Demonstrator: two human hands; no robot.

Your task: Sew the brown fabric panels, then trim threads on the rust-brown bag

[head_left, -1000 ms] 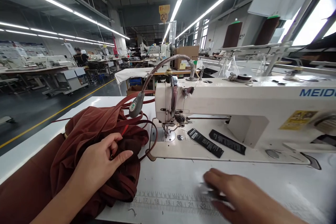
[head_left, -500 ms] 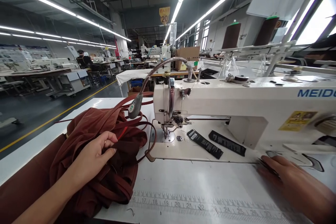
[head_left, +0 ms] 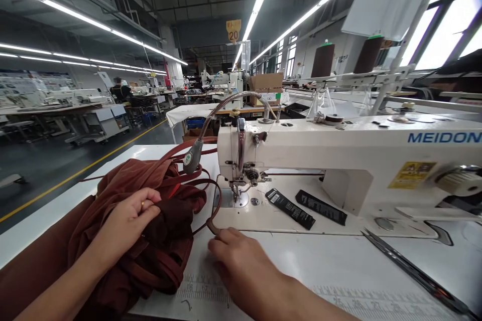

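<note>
My left hand (head_left: 131,215) is closed on the dark red-brown fabric (head_left: 124,175), which lies bunched at the left of the sewing machine (head_left: 301,145). Near the front left corner of the machine bed is my right hand (head_left: 241,261), its fingers curled down; what they hold, if anything, is hidden. Thin brown straps (head_left: 216,200) loop from the fabric beside the needle area. Two black labels, one (head_left: 289,208) nearer the needle and another (head_left: 322,206) to its right, lie on the bed. Long metal tweezers (head_left: 414,271) rest on the table at the right.
A lamp (head_left: 193,156) on a bendable neck hangs left of the needle. Brown thread cones (head_left: 323,60) stand behind the machine. A printed ruler (head_left: 339,295) runs along the table's front. Further back are a cardboard box (head_left: 265,85) and a seated person (head_left: 120,90).
My right hand has moved left from the right end of the machine bed to beside the fabric. The tweezers now lie uncovered on the table. The view has shifted slightly right.
</note>
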